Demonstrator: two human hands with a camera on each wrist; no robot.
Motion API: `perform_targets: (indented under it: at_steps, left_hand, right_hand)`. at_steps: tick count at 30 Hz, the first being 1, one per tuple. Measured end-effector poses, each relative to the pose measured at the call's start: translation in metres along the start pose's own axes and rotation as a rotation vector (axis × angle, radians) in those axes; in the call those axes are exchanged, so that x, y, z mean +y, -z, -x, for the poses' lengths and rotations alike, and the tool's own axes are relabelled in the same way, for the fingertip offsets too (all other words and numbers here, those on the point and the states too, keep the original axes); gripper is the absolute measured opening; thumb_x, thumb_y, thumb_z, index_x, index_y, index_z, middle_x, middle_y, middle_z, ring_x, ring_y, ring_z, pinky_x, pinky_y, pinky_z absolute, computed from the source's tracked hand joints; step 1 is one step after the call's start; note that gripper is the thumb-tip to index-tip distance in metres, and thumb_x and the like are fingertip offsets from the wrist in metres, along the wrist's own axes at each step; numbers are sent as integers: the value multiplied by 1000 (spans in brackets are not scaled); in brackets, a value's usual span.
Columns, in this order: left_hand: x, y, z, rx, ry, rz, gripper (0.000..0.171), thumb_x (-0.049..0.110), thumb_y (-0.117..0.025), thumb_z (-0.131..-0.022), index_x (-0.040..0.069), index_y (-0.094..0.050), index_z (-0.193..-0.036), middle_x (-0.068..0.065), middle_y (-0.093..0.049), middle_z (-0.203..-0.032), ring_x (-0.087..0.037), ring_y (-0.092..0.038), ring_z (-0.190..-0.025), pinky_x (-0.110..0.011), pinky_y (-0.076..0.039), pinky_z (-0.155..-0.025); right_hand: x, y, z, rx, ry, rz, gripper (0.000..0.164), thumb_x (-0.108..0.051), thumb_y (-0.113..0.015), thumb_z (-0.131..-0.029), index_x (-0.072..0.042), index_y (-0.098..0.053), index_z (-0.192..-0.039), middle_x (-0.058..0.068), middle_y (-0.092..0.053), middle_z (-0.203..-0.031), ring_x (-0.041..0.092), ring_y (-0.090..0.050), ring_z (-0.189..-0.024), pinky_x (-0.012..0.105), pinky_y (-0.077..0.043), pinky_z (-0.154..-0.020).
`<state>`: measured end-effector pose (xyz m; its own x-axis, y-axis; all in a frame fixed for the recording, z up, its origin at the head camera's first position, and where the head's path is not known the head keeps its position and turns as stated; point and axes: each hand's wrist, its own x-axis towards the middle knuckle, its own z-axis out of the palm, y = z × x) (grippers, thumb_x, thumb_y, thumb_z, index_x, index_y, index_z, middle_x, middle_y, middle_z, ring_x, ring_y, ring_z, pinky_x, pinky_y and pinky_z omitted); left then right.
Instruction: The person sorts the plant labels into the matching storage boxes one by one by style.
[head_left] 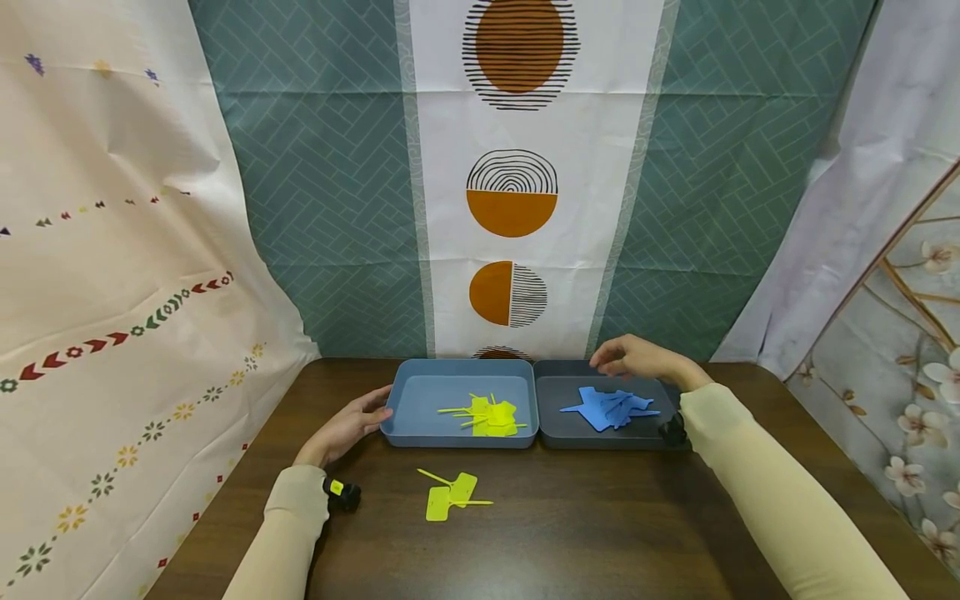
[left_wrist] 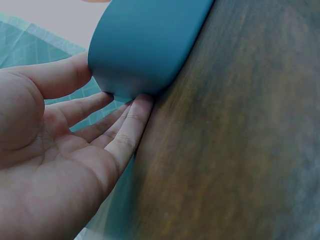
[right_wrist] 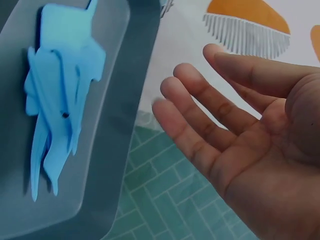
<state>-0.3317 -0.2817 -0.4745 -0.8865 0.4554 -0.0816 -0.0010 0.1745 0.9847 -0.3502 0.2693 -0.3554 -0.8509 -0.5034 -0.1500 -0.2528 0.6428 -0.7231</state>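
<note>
Two shallow trays stand side by side on the table. My left hand holds the left end of the blue-grey tray, thumb at the rim and fingertips against the outer wall low down. Inside it lies a heap of yellow plant labels with flat heads and thin pointed stems. Over the rear of the dark grey tray hovers my right hand, its fingers relaxed and slightly bent, holding nothing. Blue plant labels lie piled in that tray, apart from the hand.
Two more yellow labels lie overlapping on the brown wooden table, in front of the blue-grey tray. A patterned green and white cloth hangs behind the table. Printed cloths hang at both sides.
</note>
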Motion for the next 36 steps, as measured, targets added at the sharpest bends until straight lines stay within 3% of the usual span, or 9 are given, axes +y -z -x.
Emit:
perform_targets:
  at_steps: [7, 17, 27, 31, 36]
  left_hand:
    - [0, -1, -2, 17, 22, -3, 67, 10, -48, -111, 0, -10, -166, -29, -16, -167, -46, -23, -153, -59, -21, -124]
    - [0, -1, 0, 13, 12, -10, 68, 11, -48, -111, -1, -10, -166, -31, -16, -166, -48, -22, -153, -61, -19, -124]
    - [1, -2, -1, 5, 8, -20, 68, 11, -48, -111, -2, -10, -165, -32, -16, -165, -49, -23, -152, -61, -20, -124]
    - [1, -2, 0, -3, 5, -48, 68, 13, -48, -111, -3, -9, -165, -33, -16, -165, -49, -24, -151, -60, -24, -123]
    - [1, -2, -1, -5, 14, -62, 69, 14, -48, -112, -2, -8, -165, -32, -15, -166, -48, -24, -152, -59, -24, -123]
  right_hand:
    - [-17, -8, 2, -26, 76, -75, 32, -12, -57, -107, 3, -63, -135, 18, -64, -130, 40, -60, -119, 55, -56, -95]
    - [-47, -38, 4, -79, 145, -139, 28, -13, -61, -105, -1, -66, -130, 15, -63, -122, 45, -59, -117, 51, -60, -86]
    - [-62, -66, 4, -138, 203, -121, 30, -13, -62, -105, -4, -66, -133, 16, -64, -125, 30, -64, -104, 55, -57, -89]
    - [-66, -78, 0, -179, 225, -159, 32, -10, -62, -104, -5, -65, -136, 18, -65, -129, 36, -63, -112, 62, -54, -93]
    - [-73, -96, -5, -223, 240, -194, 34, -8, -62, -103, -5, -64, -137, 16, -66, -131, 44, -61, -121, 61, -55, -94]
